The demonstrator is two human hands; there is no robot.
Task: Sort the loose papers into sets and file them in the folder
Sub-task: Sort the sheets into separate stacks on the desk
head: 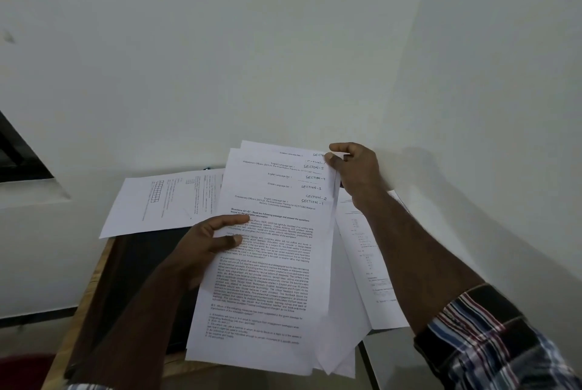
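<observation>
White printed sheets, a fanned stack of papers [274, 263], fill the middle of the head view, held up above a wooden surface [94, 267] set against a pale wall [283, 43]. Handwritten labels run down the staggered top edges, from "SECTION-5" to "SECTION-1" on the front page. The left hand [201, 248] takes the stack's left edge, thumb and a finger lying across the front page, the rest of that grip hidden behind the paper. The right hand [356, 169] pinches the top right corner, fingers curled over the edge. A dark folder [145, 263] lies on the surface under the stack. Loose sheets rest flat there: one [163, 200] to the left, more [371, 263] to the right under the right forearm, which wears a plaid sleeve [491, 342].
</observation>
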